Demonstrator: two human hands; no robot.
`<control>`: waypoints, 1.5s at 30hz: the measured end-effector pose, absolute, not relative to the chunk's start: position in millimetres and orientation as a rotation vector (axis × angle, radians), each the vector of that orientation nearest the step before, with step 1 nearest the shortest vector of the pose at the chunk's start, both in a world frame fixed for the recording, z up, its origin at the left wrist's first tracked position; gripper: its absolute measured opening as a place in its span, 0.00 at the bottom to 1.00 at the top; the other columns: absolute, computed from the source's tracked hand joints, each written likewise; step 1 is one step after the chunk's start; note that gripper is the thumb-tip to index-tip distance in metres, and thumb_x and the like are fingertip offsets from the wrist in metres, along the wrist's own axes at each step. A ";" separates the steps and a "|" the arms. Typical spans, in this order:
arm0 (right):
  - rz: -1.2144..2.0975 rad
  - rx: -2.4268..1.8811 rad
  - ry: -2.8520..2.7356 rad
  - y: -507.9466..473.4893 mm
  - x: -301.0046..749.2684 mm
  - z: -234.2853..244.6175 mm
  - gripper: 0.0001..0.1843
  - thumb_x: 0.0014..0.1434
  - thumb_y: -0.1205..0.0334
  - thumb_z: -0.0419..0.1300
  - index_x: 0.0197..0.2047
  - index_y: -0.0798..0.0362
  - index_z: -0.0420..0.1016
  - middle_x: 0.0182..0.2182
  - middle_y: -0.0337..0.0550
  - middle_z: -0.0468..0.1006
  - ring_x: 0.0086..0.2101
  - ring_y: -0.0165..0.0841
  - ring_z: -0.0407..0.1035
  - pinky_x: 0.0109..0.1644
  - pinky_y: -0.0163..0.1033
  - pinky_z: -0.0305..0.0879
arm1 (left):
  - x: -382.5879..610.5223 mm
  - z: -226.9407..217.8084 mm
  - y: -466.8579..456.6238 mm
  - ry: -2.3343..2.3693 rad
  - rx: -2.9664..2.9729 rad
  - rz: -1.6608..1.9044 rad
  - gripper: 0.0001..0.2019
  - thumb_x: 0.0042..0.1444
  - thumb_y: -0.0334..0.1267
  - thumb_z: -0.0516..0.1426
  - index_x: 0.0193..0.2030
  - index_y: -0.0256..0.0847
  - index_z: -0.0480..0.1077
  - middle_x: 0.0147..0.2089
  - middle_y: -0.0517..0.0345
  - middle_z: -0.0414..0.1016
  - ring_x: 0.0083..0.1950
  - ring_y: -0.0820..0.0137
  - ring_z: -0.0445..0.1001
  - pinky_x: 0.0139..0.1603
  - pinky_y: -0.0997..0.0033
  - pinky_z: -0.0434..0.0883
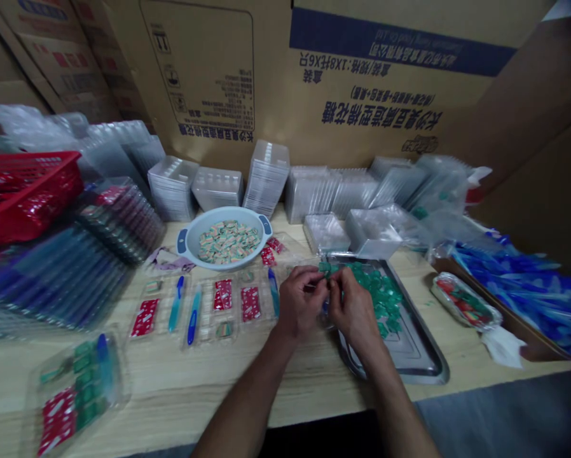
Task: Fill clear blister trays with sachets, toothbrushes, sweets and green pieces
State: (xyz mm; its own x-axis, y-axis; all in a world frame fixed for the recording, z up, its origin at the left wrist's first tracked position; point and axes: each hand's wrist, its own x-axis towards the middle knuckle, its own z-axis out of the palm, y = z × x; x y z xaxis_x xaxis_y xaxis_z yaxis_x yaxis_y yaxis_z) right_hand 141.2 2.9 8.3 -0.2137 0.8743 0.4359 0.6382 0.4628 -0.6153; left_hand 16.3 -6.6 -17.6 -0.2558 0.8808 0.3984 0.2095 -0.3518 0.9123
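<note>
My left hand point(301, 302) and my right hand point(352, 306) meet above the near edge of a steel tray point(412, 340), fingers pinched together. Between the fingertips sits a small green piece point(327, 269), partly hidden by them. A heap of similar green pieces point(383, 296) lies on the tray, just right of my right hand. Left of my left hand, a clear blister tray point(223, 305) holds red cards and blue-handled items. Beyond it stands a pale blue bowl point(223, 238) full of small striped packets.
A wooden table point(266, 397) carries everything. Stacks of clear plastic trays point(266, 178) line the back against large cardboard boxes point(362, 83). A red basket point(28, 194) stands far left. A bin of blue items point(514, 286) sits at right. A filled blister point(75, 394) lies near front left.
</note>
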 end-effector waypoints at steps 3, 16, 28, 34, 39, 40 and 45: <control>0.345 -1.237 -2.001 2.7 143.9 8.4 0.06 0.66 0.63 0.47 0.35 0.49 0.61 0.29 0.41 0.71 0.29 0.36 0.67 0.33 0.38 0.58 | 13.2 -16.5 -5.7 1.336 1.433 1.638 0.04 0.56 0.31 0.62 0.35 0.39 0.80 0.42 0.52 0.80 0.41 0.70 0.79 0.40 0.73 0.78; 0.348 -1.227 -2.002 2.5 147.8 5.9 0.07 0.66 0.63 0.46 0.36 0.49 0.63 0.31 0.43 0.72 0.32 0.37 0.69 0.36 0.39 0.60 | 11.4 -16.8 -4.8 1.407 1.619 1.693 0.08 0.53 0.24 0.58 0.33 0.39 0.76 0.39 0.54 0.80 0.37 0.72 0.78 0.35 0.75 0.76; 0.669 -1.294 -1.810 6.9 150.5 8.6 0.12 0.61 0.50 0.56 0.41 0.50 0.67 0.27 0.38 0.75 0.26 0.33 0.69 0.29 0.36 0.63 | 17.1 -19.5 -9.1 1.457 1.776 1.727 0.05 0.60 0.29 0.57 0.38 0.39 0.75 0.43 0.51 0.78 0.42 0.69 0.79 0.39 0.72 0.78; 0.525 -1.435 -1.812 9.6 151.0 14.1 0.06 0.52 0.56 0.54 0.31 0.48 0.65 0.19 0.34 0.69 0.19 0.31 0.63 0.25 0.35 0.57 | 22.3 -19.4 -13.1 1.504 1.874 1.691 0.06 0.61 0.29 0.56 0.40 0.40 0.73 0.46 0.50 0.77 0.45 0.68 0.79 0.42 0.69 0.78; 0.447 -1.502 -1.764 9.8 155.7 17.3 0.04 0.49 0.58 0.54 0.26 0.48 0.66 0.17 0.35 0.69 0.18 0.31 0.62 0.25 0.35 0.55 | 25.8 -21.2 -12.5 1.511 1.793 1.699 0.05 0.58 0.27 0.57 0.38 0.41 0.72 0.46 0.52 0.77 0.44 0.69 0.78 0.39 0.71 0.77; 0.448 -1.503 -1.755 9.5 156.3 17.7 0.04 0.49 0.58 0.54 0.26 0.48 0.67 0.17 0.34 0.69 0.18 0.31 0.62 0.25 0.35 0.55 | 25.8 -21.1 -12.6 1.494 1.763 1.704 0.05 0.58 0.28 0.57 0.37 0.41 0.72 0.46 0.52 0.77 0.44 0.69 0.78 0.38 0.72 0.77; 0.512 -1.451 -1.747 7.7 157.4 16.4 0.05 0.54 0.56 0.54 0.30 0.48 0.66 0.17 0.33 0.69 0.19 0.31 0.62 0.25 0.35 0.56 | 24.2 -16.7 -14.8 1.342 1.682 1.678 0.05 0.59 0.30 0.56 0.40 0.41 0.74 0.46 0.51 0.77 0.45 0.68 0.78 0.35 0.74 0.77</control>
State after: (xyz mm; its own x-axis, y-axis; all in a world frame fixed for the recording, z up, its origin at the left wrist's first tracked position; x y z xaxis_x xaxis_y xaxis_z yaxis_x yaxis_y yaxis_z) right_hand 157.4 7.7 16.4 -0.0315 0.9488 0.3142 0.6292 0.2631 -0.7314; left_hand 24.2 -14.8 -16.7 -0.1884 0.8275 0.5289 0.3340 -0.4524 0.8269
